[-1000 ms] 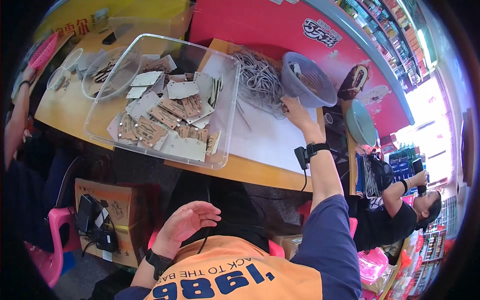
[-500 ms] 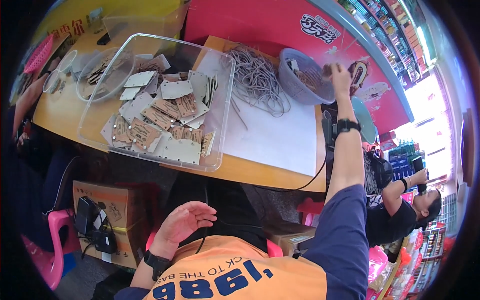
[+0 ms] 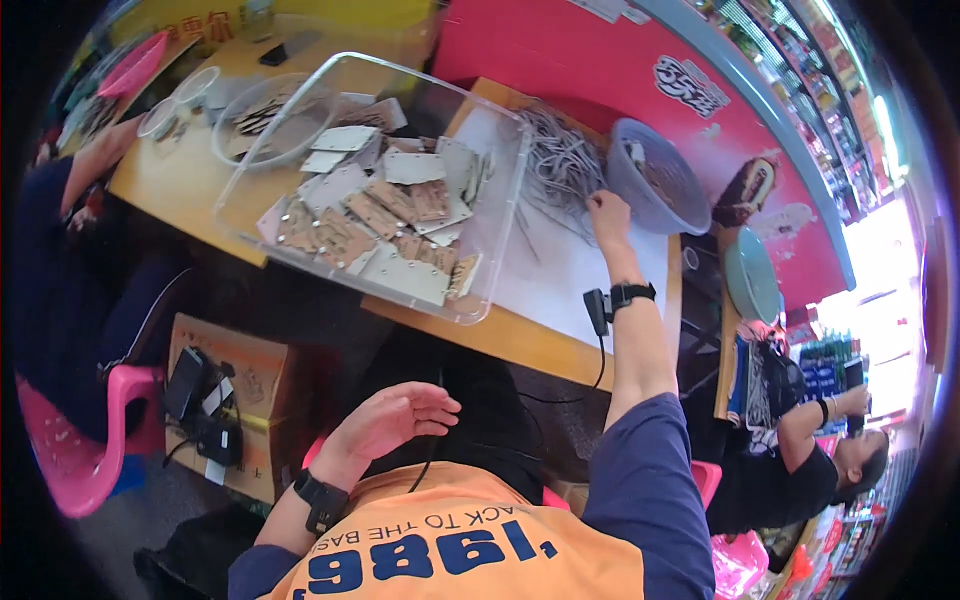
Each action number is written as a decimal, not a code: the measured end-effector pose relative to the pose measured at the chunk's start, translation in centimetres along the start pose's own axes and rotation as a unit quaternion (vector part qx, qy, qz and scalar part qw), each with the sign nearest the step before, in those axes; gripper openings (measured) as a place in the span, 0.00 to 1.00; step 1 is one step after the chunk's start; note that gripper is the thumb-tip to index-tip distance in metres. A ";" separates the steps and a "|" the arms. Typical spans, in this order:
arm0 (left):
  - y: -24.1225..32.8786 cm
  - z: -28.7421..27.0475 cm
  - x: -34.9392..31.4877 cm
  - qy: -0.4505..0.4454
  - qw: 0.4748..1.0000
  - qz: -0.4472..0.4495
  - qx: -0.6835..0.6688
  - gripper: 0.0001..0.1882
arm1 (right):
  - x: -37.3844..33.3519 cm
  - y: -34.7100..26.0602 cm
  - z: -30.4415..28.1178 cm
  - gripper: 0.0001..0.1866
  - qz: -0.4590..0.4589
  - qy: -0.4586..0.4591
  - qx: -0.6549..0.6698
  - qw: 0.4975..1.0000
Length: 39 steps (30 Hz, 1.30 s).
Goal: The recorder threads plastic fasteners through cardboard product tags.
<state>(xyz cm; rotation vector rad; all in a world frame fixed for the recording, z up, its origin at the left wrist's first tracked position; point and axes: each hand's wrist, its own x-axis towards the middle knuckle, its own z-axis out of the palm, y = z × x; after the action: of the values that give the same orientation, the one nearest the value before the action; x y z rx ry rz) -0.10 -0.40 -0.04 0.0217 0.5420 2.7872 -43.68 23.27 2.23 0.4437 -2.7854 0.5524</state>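
Grey cords (image 3: 558,152): a loose, thin, looping tangle lying flat, just left of the basin.
Stray strands (image 3: 528,236): a few straighter ends, left of the basin and nearer the person.
Basin (image 3: 624,172): lavender, round, tilted in view.
Brown pieces (image 3: 660,186): heaped inside the basin, shapes hard to tell.
Right hand (image 3: 612,218): fingers bunched at the cords' edge, near the basin; grip hidden.
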 end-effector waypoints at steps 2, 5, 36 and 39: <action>0.5 0.0 -0.3 -0.028 0.999 0.007 0.037 0.22 | -0.9 -0.7 0.0 0.12 -0.007 0.003 0.000 1.000; 1.9 0.7 -0.9 -0.025 0.997 0.071 0.023 0.21 | -3.8 -3.2 -1.6 0.10 -0.042 0.027 0.064 0.997; 22.9 5.4 23.9 0.176 0.274 -0.164 0.931 0.25 | -21.4 -3.0 -10.7 0.09 0.154 0.135 0.654 0.728; 22.9 4.7 23.5 0.134 0.253 -0.084 0.954 0.28 | -21.4 -3.6 -10.9 0.10 0.144 0.109 0.649 0.739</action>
<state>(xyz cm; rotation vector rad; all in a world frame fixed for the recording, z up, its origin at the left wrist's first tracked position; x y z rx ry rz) -28.79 -11.97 11.75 -0.0014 2.9629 0.1615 -20.62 29.76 6.35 0.1212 -1.7787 2.3986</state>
